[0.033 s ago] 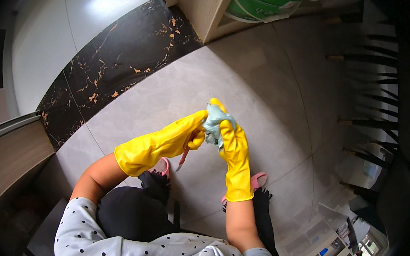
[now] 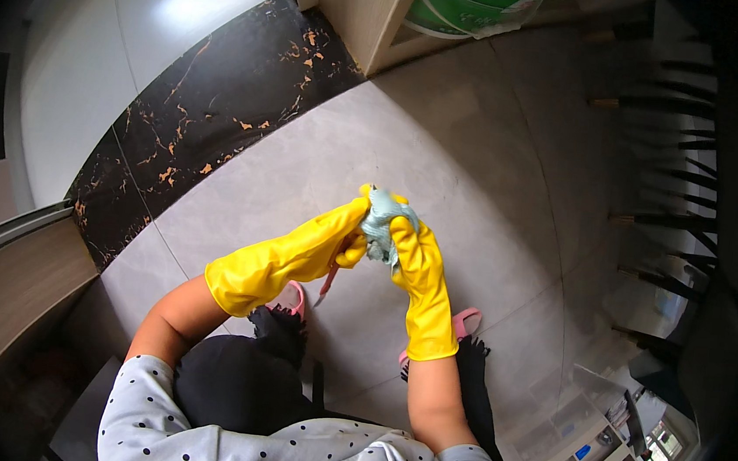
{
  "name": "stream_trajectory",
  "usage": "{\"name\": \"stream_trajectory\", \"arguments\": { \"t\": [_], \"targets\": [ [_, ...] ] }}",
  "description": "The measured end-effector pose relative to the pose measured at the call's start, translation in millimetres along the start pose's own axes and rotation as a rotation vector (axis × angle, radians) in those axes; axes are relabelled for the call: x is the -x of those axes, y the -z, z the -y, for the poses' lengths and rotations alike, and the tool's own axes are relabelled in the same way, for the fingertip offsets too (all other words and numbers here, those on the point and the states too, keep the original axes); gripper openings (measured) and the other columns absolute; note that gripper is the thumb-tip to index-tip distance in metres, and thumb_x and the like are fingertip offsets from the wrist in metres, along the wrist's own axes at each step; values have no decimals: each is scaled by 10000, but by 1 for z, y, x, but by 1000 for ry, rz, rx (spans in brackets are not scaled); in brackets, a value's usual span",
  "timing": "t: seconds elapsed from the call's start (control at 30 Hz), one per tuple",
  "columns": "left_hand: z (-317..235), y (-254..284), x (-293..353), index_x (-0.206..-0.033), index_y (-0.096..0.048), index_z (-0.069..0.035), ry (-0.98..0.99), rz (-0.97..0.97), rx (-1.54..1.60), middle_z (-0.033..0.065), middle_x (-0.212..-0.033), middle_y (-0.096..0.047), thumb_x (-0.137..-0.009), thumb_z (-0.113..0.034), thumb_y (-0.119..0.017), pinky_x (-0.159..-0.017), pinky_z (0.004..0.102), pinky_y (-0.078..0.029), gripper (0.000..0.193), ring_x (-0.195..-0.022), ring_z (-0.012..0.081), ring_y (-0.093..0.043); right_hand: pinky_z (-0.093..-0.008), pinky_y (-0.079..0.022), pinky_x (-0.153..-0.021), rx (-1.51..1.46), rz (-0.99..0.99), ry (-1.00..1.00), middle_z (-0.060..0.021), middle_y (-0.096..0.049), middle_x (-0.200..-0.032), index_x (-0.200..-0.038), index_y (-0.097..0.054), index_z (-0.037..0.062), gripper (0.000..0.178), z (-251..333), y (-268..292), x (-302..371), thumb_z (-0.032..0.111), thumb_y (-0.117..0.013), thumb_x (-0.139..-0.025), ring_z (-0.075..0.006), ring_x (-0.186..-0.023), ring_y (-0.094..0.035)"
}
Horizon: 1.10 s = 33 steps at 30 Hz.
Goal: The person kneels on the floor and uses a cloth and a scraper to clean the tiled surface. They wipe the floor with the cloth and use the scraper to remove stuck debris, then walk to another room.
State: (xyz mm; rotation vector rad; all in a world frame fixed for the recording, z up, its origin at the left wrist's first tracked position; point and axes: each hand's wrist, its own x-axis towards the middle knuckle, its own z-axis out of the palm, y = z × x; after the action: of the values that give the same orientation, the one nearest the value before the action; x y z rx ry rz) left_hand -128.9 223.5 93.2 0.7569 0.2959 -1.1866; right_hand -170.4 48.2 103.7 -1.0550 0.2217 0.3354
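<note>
You look midway through handling the bunched pale-blue cloth [image 2: 378, 223], pinched between the fingers of your left hand [image 2: 340, 230] and right hand [image 2: 415, 250], a slim red tool [image 2: 328, 281] jutting below the left fingers, though how much remains doesn't show.

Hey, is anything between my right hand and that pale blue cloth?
Only the yellow glove on your right hand; nothing else visible stands in the way, and the glove touches the pale blue cloth.
</note>
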Motion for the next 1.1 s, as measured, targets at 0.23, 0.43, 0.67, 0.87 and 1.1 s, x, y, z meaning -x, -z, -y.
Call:
{"name": "stream_trajectory", "arguments": {
  "t": [0.23,0.43,0.67,0.87,1.1],
  "targets": [
    [-37,-34,7,-1452,-409,-206,-114,-273,-751,2,-722,-597,-1012,-388,-438,-471,195,-291,477,-506,52,-314,-243,-502,-707,-217,-240,-55,-13,-672,-1001,-1227,-613,71,401,-15,6,5,371,-590,-963,-93,-823,-619],
    [-25,3,-2,-1397,-463,-125,-203,-431,-634,40,-777,-695,-993,-317,-490,-441,179,-272,448,-451,33,-289,-250,-490,-641,5,-452,-160,-19,-652,-967,-1221,-576,97,356,-87,12,60,344,-555,-965,-91,-730,-573],
    [14,5,-13,-1398,-463,-113,-71,-369,-682,78,-808,-700,-992,-306,-496,-406,183,-227,451,-429,21,-263,-297,-505,-696,459,-1323,-29,-54,-640,-903,-1077,-596,50,238,-172,83,156,191,-656,-894,-176,-804,-614],
    [10,-10,-9,-1396,-467,-115,23,-356,-765,64,-851,-706,-986,-275,-488,-437,184,-279,441,-457,29,-311,-405,-517,-657,1311,-1442,-519,-113,-629,-911,-1128,-601,25,289,-157,86,122,212,-577,-910,-283,-772,-629],
    [5,1,-2,-1400,-464,-143,46,-393,-775,56,-871,-709,-973,-259,-507,-454,186,-297,444,-485,41,-333,-425,-539,-662,1506,-1136,-52,-164,-599,-1060,-1217,-535,45,468,-110,52,-60,327,-621,-853,-335,-877,-626]
  ]
}}
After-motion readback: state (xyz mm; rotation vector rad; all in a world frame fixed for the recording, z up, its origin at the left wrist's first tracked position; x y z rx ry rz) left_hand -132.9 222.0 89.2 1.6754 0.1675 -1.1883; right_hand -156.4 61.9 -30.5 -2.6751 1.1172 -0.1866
